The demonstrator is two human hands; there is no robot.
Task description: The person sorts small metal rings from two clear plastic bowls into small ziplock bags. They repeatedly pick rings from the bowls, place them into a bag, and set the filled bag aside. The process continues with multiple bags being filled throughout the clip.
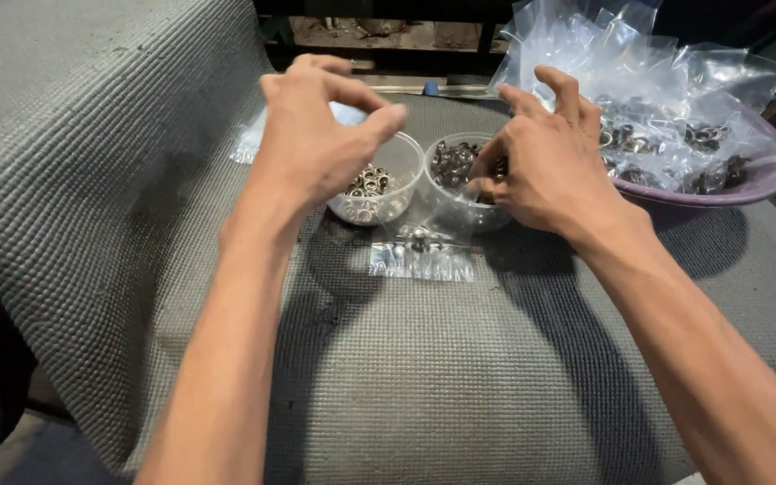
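Left hand (316,135), fingers narrowed, hovers over a clear plastic cup of silver eyelets (379,184); right hand (541,162) pinches in a clear plastic cup of dark eyelets (453,166). A small clear zip bag (424,256) lies at 6 o'clock, and a purple bowl of filled bags (747,184) at 3 o'clock, on the grey mat-covered bench (460,377).

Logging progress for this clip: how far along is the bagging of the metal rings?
Done: filled bags heap the purple basin. In hand: the left hand and right hand are over two clear cups, above one small bag on the mat. Left: both cups hold rings.

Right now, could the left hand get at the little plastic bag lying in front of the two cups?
Probably yes. The left hand hovers above the left cup, and the small bag lies flat on the grey mat just below, with nothing covering it.
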